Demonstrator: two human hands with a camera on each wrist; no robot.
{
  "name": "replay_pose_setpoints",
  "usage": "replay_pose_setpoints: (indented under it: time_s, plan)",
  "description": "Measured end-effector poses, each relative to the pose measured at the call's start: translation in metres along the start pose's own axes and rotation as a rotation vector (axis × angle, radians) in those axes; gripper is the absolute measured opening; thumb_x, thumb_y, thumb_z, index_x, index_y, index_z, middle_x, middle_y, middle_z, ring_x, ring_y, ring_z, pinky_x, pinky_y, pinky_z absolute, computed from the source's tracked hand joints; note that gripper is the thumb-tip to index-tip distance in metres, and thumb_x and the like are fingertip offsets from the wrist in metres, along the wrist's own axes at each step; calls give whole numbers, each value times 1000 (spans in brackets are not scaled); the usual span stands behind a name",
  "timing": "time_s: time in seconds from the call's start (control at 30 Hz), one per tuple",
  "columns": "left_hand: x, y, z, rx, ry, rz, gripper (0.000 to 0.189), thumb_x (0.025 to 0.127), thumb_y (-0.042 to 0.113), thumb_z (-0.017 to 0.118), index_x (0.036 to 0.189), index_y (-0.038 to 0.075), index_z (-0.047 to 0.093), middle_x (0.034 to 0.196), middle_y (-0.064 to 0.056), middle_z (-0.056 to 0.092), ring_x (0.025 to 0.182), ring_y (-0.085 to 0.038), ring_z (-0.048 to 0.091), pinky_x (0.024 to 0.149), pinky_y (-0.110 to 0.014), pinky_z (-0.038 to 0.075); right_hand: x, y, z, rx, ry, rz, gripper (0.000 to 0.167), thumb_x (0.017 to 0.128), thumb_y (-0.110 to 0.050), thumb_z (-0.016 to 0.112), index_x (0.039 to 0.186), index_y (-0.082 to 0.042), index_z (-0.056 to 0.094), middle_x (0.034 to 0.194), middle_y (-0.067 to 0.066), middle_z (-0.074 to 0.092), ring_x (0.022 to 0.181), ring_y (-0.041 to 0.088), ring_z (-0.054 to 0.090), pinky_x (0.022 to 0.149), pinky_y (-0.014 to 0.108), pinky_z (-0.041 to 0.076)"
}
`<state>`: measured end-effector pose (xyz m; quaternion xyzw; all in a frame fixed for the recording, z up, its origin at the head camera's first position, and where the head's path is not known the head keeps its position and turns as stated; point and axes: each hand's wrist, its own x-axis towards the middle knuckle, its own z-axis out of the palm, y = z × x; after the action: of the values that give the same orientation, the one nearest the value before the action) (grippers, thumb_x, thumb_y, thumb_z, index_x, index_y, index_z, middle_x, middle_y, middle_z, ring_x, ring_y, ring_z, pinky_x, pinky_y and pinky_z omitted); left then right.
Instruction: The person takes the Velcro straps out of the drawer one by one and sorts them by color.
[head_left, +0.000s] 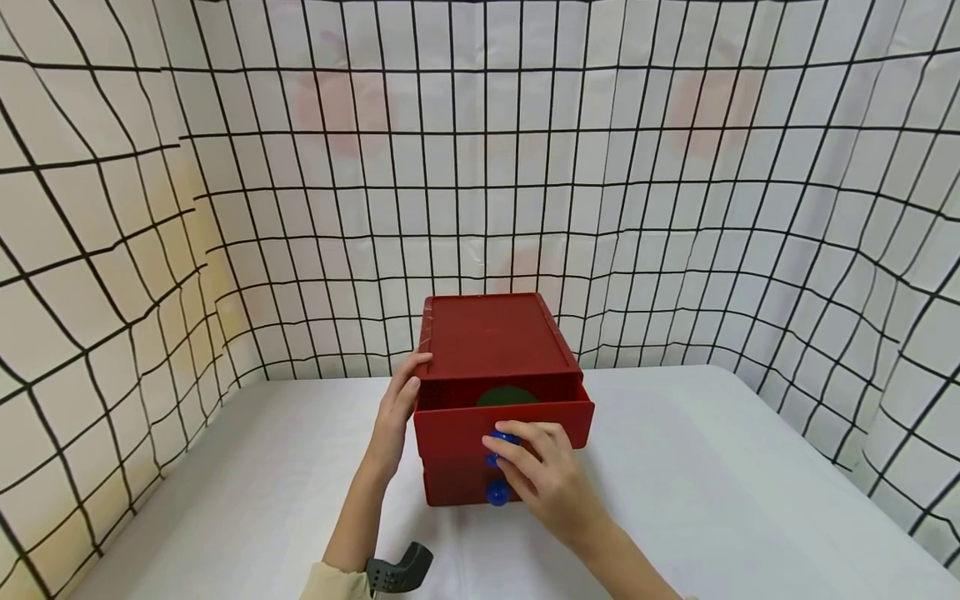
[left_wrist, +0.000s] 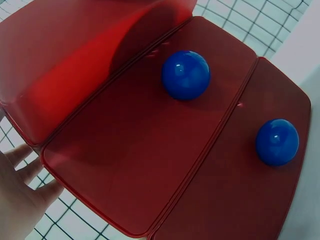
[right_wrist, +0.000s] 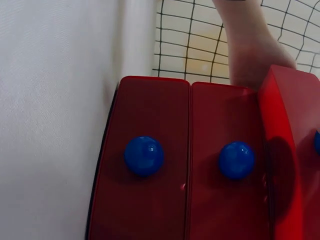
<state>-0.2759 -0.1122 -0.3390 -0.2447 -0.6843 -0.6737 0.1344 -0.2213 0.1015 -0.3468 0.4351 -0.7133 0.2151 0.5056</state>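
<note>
A red box with several stacked drawers (head_left: 487, 333) stands on the table, its top drawer (head_left: 448, 432) partly pulled out. Inside that drawer the upper part of a dark green rounded object (head_left: 507, 396) shows. My right hand (head_left: 551, 479) pinches the top drawer's blue knob (head_left: 506, 437) between thumb and fingers. The left hand (head_left: 388, 421) rests along the box's left side with its fingers extended; its fingertips also appear at the left of the left wrist view. Two lower drawers are shut, with round blue knobs (left_wrist: 185, 75) on their fronts. The right wrist view does not show the right hand.
White cloth covers the table (head_left: 675, 467). A black wire grid (head_left: 480, 183) over pale sheeting encloses the back and both sides. A dark band device (head_left: 400, 569) sits on the left wrist.
</note>
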Motion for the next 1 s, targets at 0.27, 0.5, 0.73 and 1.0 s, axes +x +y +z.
replay_pose_setpoints:
  time_s: [0.27,0.5,0.73,1.0]
  plan:
    - [0,-1,-1,-3,0,3,39,96,33,34,132,21,38,145,1,28,129,-25,31,103,-58,23,1,-3,-3,-16,32,-53,27,95,-24,47,102,-8,67,106,10,61,90,22,52,78,27,42]
    - [0,-1,0,-2,3,7,39,95,34,34,132,21,38,145,1,28,129,-25,31,103,-58,23,0,-6,-5,-16,39,-67,27,94,-24,47,101,-9,68,105,10,62,90,22,52,77,26,43]
    - [-1,0,1,-11,4,5,40,95,34,34,132,19,38,146,1,27,130,-24,29,103,-59,22,0,-7,-6,-7,100,-139,24,93,-21,50,97,-7,69,101,13,63,87,24,53,74,26,45]
    - [0,1,1,-16,1,3,41,95,34,34,132,17,38,146,0,27,133,-24,27,105,-58,20,-1,-11,-11,3,124,-156,24,93,-20,49,95,-6,69,100,14,63,89,25,53,74,26,45]
